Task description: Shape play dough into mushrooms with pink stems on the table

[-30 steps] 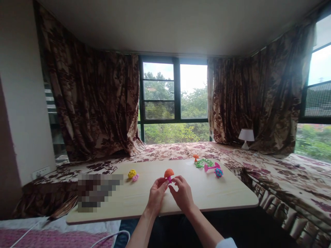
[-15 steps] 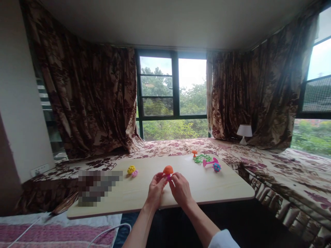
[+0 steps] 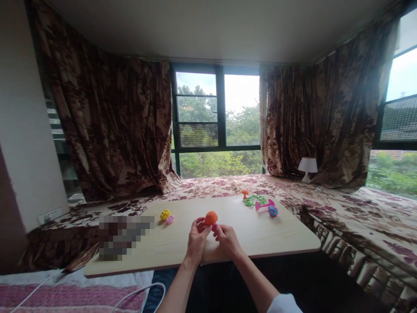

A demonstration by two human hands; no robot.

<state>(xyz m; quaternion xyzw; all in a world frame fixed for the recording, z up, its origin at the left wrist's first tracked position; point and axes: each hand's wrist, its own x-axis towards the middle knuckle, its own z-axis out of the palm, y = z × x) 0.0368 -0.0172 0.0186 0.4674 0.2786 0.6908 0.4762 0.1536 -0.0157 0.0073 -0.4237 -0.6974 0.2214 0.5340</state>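
Observation:
A mushroom-shaped toy [image 3: 211, 218] with a rounded orange cap and a magenta stem is held above the near middle of the table. My left hand [image 3: 196, 237] grips it from the left, fingers bent behind the cap and thumb at the stem. From the right, my right hand [image 3: 227, 238] pinches the magenta stem just below the cap. Most of the stem is hidden by my fingers. Farther left lie a knobbly yellow toy piece [image 3: 165, 214] and a pink one [image 3: 170, 220] touching it.
At the table's [image 3: 156, 248] back right are an orange mushroom-like piece [image 3: 245, 194], a green chain [image 3: 253, 201], a magenta dumbbell-shaped piece [image 3: 265, 205] and a blue knobbly ball [image 3: 273, 211]. A pixelated patch covers the left side. A white lamp [image 3: 308, 165] stands behind.
The toy's orange cap has tipped, its rounded top turning more toward me. My right fingers have gone from loosely apart to closed round the stem. The view has shifted slightly.

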